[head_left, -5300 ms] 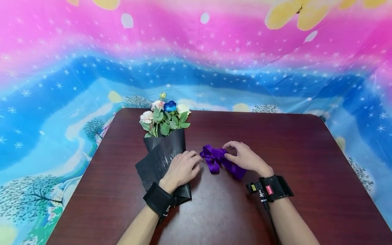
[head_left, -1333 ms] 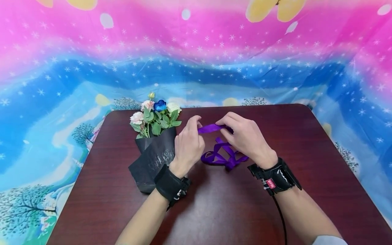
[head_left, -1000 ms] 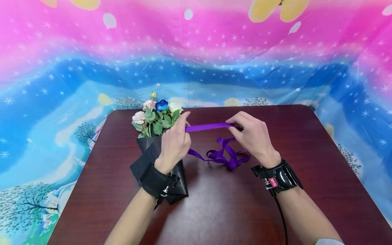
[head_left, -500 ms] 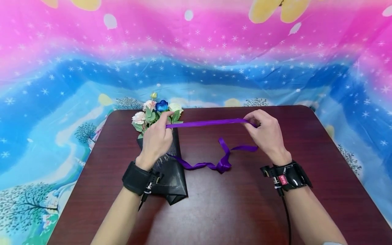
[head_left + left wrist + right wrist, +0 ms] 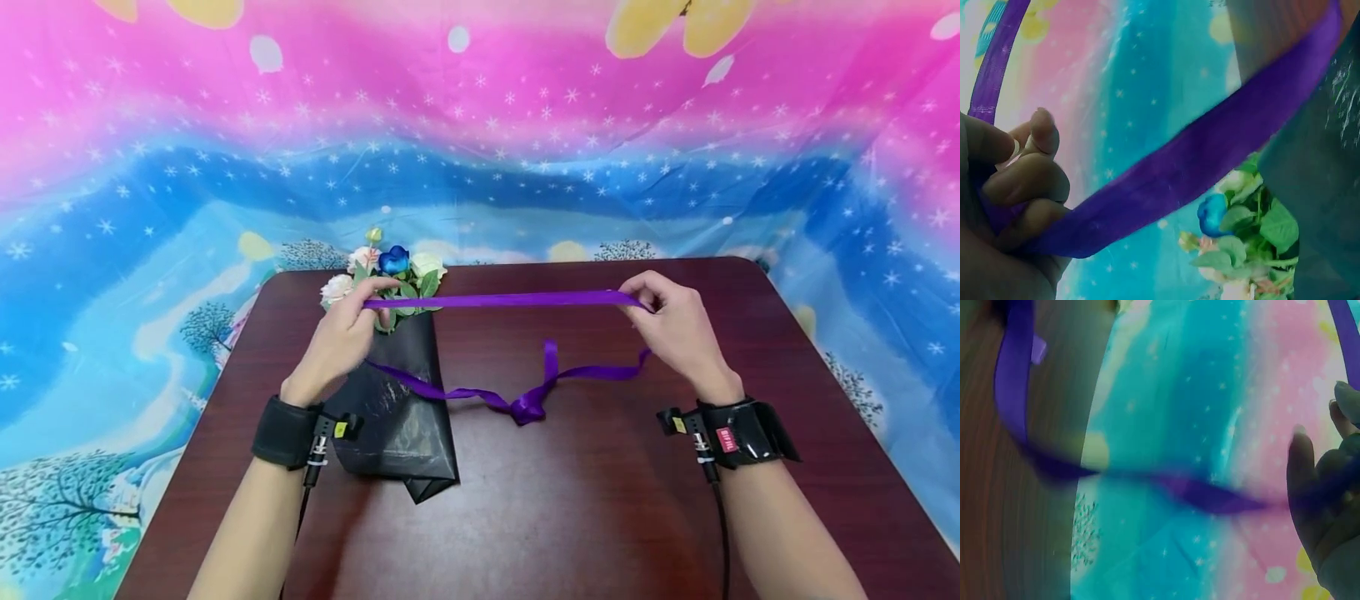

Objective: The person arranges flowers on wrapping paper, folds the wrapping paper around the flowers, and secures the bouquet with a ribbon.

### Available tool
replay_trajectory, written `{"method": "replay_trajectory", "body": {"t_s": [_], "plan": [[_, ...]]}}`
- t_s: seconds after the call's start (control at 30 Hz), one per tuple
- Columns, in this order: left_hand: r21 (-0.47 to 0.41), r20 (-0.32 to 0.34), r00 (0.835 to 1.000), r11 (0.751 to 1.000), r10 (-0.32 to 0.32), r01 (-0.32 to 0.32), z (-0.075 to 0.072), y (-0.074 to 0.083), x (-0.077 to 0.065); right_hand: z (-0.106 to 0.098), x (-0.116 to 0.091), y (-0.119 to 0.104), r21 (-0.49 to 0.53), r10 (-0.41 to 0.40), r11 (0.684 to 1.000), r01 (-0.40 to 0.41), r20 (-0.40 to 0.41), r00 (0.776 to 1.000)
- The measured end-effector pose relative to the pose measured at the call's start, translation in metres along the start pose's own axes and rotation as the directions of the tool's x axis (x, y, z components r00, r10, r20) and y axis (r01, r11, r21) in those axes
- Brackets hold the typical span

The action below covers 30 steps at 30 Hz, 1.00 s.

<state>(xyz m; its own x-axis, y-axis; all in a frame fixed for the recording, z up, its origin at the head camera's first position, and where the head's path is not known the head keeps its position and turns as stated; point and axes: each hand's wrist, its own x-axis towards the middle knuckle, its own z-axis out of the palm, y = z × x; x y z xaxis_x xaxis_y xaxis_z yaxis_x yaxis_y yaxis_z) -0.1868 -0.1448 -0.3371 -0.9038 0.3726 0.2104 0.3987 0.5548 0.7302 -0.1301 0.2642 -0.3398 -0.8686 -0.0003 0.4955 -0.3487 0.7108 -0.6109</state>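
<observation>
A purple ribbon [image 5: 495,298] is stretched straight between my two hands above the table. My left hand [image 5: 341,337] pinches one end of that stretch, over the wrapped flowers; in the left wrist view the ribbon also passes through its curled fingers [image 5: 1029,178]. At the other end, my right hand [image 5: 675,329] pinches it between thumb and fingers. The rest of the ribbon sags below from hand to hand, with a knotted bunch [image 5: 528,408] low in the middle and a short tail standing up. Part of the ribbon is blurred in the right wrist view.
A bouquet in black wrapping paper [image 5: 405,417] lies on the left of the brown table [image 5: 570,508]. Pink, white and blue flowers [image 5: 393,261] with green leaves point to the back. A printed cloth backdrop [image 5: 480,167] hangs behind. Cables trail from both wrist cameras.
Earlier the ribbon lay in a heap; my hands picked it up, then drew apart, left hand leftward and right hand rightward. The held stretch lengthened and the heap unravelled into a sagging loop.
</observation>
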Motion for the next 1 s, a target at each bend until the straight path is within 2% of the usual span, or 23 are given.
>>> {"method": "replay_trajectory", "body": {"t_s": [0.17,0.4,0.53,0.7,0.87,1.0], "plan": [[-0.028,-0.060,0.998,0.999,-0.022,0.020,-0.016,-0.009,-0.002,-0.005,0.000,0.009,0.002,0.076,0.997,-0.076,-0.004,0.997],[-0.029,-0.198,0.980,0.999,-0.023,0.017,-0.038,-0.011,-0.002,-0.012,0.003,0.013,0.012,0.152,0.988,-0.152,-0.133,0.979],[-0.005,-0.201,0.979,1.000,-0.032,0.031,-0.049,-0.014,-0.005,-0.016,0.004,0.016,0.011,0.155,0.988,-0.156,-0.145,0.977],[0.003,-0.214,0.974,0.997,-0.080,0.083,-0.064,-0.021,-0.011,-0.026,0.001,0.029,0.007,0.161,0.987,-0.162,-0.172,0.972],[0.034,-0.217,0.966,0.987,-0.144,0.155,-0.077,-0.035,-0.021,-0.040,-0.004,0.047,0.004,0.238,0.971,-0.239,-0.135,0.962],[0.064,-0.220,0.961,0.980,-0.169,0.187,-0.087,-0.046,-0.030,-0.049,-0.010,0.063,0.016,0.327,0.945,-0.327,-0.098,0.940]]}}
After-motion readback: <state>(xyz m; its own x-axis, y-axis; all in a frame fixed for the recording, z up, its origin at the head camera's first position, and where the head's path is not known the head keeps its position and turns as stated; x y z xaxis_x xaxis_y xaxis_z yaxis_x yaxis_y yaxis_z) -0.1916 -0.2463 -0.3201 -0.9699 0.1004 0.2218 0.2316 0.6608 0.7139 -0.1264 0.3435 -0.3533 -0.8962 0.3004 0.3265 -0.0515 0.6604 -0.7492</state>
